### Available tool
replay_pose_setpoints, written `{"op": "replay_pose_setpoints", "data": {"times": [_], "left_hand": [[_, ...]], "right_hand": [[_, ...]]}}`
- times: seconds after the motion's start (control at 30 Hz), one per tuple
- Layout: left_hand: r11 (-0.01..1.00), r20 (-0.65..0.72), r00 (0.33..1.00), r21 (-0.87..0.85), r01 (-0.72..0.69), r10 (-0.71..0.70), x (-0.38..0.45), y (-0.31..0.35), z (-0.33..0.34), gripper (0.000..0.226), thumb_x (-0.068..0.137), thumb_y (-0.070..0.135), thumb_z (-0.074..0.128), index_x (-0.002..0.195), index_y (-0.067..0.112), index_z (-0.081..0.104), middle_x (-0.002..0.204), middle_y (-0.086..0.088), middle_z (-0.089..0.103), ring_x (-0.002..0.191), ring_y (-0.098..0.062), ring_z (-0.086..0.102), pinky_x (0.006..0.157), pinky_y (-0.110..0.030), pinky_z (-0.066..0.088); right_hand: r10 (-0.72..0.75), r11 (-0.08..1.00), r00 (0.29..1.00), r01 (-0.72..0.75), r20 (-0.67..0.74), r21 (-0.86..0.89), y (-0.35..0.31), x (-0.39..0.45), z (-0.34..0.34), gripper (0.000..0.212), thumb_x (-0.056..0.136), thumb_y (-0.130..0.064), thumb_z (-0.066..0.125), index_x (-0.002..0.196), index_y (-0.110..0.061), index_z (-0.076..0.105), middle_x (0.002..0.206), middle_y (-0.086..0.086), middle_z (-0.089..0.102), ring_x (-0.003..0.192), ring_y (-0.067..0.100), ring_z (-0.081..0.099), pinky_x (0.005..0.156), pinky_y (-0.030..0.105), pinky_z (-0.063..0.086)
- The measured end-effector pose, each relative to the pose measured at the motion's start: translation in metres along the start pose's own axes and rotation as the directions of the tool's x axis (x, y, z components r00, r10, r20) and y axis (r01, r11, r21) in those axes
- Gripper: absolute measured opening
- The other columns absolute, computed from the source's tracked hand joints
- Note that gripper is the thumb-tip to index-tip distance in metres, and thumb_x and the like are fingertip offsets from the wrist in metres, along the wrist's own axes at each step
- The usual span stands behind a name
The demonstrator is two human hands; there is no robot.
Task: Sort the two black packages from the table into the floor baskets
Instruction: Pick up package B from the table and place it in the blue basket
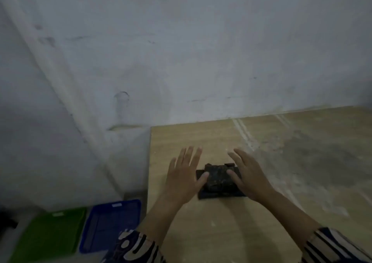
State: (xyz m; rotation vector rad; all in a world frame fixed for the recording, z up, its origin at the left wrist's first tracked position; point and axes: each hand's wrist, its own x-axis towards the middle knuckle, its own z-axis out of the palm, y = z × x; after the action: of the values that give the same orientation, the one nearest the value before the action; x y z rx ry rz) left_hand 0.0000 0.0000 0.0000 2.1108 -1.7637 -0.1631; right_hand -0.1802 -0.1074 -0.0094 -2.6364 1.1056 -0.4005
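Both hands, left (184,179) and right (248,177), flank stacked packages (218,179) on tabletop (281,162), grip apart, thumbs touching; baskets (112,222) left of tabletop.

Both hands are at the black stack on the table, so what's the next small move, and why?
Probably close both hands on the top black package and lift it. The left hand and right hand flank it, fingers spread and only thumbs touching, nothing gripped. It lies on the lower black package, and the blue basket waits at floor left.
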Motion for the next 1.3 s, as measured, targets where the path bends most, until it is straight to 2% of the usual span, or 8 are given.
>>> {"op": "replay_pose_setpoints", "data": {"times": [0.2, 0.43, 0.73, 0.87, 0.97, 1.1, 1.2, 1.3], "left_hand": [[1.000, 0.270, 0.963, 0.024, -0.002, -0.005, 0.010, -0.004, 0.049, 0.072, 0.088, 0.052, 0.038, 0.140, 0.034, -0.009, 0.156, -0.001, -0.004, 0.143, -0.021, -0.004, 0.114, -0.044, 0.011], [0.995, 0.482, 0.875, 0.064, -0.081, 0.040, 0.025, -0.014, 0.086, 0.087, 0.083, 0.046, 0.055, 0.141, 0.031, -0.008, 0.156, -0.002, -0.010, 0.143, -0.023, -0.005, 0.115, -0.045, 0.013], [0.982, 0.279, 0.960, -0.181, 0.050, 0.003, 0.034, -0.011, 0.097, 0.049, 0.093, 0.030, 0.044, 0.138, 0.022, 0.028, 0.154, 0.001, 0.014, 0.131, -0.021, 0.037, 0.097, -0.031, 0.038], [0.892, 0.099, 0.988, -0.427, 0.151, -0.119, 0.042, 0.000, 0.084, 0.034, 0.092, 0.017, 0.046, 0.127, 0.016, 0.046, 0.143, -0.006, 0.041, 0.126, -0.021, 0.043, 0.093, -0.010, 0.028], [0.881, 0.006, 0.990, -0.456, 0.126, -0.139, 0.051, 0.000, 0.071, 0.025, 0.092, 0.017, 0.047, 0.115, 0.011, 0.055, 0.122, -0.010, 0.060, 0.109, -0.023, 0.056, 0.081, -0.009, 0.033], [0.889, -0.015, 0.992, -0.445, 0.109, -0.129, 0.055, 0.001, 0.060, 0.022, 0.092, 0.029, 0.045, 0.110, 0.021, 0.056, 0.100, -0.002, 0.068, 0.085, -0.014, 0.061, 0.061, -0.012, 0.040], [0.870, 0.032, 0.992, -0.478, 0.121, -0.121, 0.057, 0.002, 0.054, 0.023, 0.089, 0.035, 0.050, 0.112, 0.031, 0.052, 0.095, 0.004, 0.066, 0.084, -0.013, 0.061, 0.064, -0.022, 0.046], [0.796, 0.086, 0.993, -0.594, 0.115, -0.080, 0.059, 0.008, 0.047, 0.033, 0.081, 0.031, 0.064, 0.105, 0.045, 0.046, 0.094, 0.021, 0.061, 0.085, 0.007, 0.058, 0.070, -0.009, 0.047]], "right_hand": [[0.008, 1.000, 0.993, -0.010, 0.121, 0.015, 0.032, -0.001, 0.034, 0.055, 0.091, -0.046, 0.029, 0.135, -0.013, 0.032, 0.147, 0.012, 0.031, 0.136, 0.027, 0.027, 0.113, 0.039, 0.022], [-0.048, 0.997, 0.960, 0.029, 0.275, 0.073, 0.060, 0.005, 0.055, 0.066, 0.084, -0.048, 0.051, 0.138, -0.021, 0.024, 0.153, 0.002, 0.015, 0.142, 0.021, 0.010, 0.115, 0.036, 0.012], [-0.042, 0.955, 0.991, 0.001, 0.130, 0.297, 0.061, 0.009, 0.057, 0.047, 0.088, -0.023, 0.054, 0.132, -0.017, 0.039, 0.147, 0.005, 0.033, 0.131, 0.022, 0.037, 0.104, 0.034, 0.036], [-0.004, 0.916, 1.000, -0.005, 0.023, 0.400, 0.056, 0.017, 0.048, 0.041, 0.086, -0.019, 0.057, 0.126, -0.014, 0.047, 0.136, 0.009, 0.049, 0.123, 0.023, 0.047, 0.100, 0.032, 0.039], [-0.040, 0.909, 0.999, 0.029, 0.018, 0.416, 0.055, 0.021, 0.041, 0.046, 0.082, -0.019, 0.063, 0.125, -0.012, 0.046, 0.129, 0.009, 0.054, 0.116, 0.023, 0.052, 0.095, 0.026, 0.041], [-0.022, 0.904, 0.999, 0.041, -0.049, 0.425, 0.055, 0.026, 0.032, 0.040, 0.083, -0.010, 0.061, 0.121, -0.010, 0.049, 0.116, 0.012, 0.061, 0.099, 0.022, 0.058, 0.085, 0.025, 0.044], [0.009, 0.883, 0.999, 0.018, -0.054, 0.469, 0.055, 0.030, 0.024, 0.035, 0.085, -0.011, 0.058, 0.119, -0.015, 0.049, 0.106, 0.006, 0.061, 0.089, 0.013, 0.053, 0.075, 0.016, 0.038], [0.050, 0.843, 0.998, -0.019, -0.043, 0.537, 0.055, 0.034, 0.015, 0.034, 0.086, -0.012, 0.056, 0.119, -0.017, 0.048, 0.093, -0.001, 0.059, 0.079, 0.011, 0.054, 0.066, 0.006, 0.039]]}}
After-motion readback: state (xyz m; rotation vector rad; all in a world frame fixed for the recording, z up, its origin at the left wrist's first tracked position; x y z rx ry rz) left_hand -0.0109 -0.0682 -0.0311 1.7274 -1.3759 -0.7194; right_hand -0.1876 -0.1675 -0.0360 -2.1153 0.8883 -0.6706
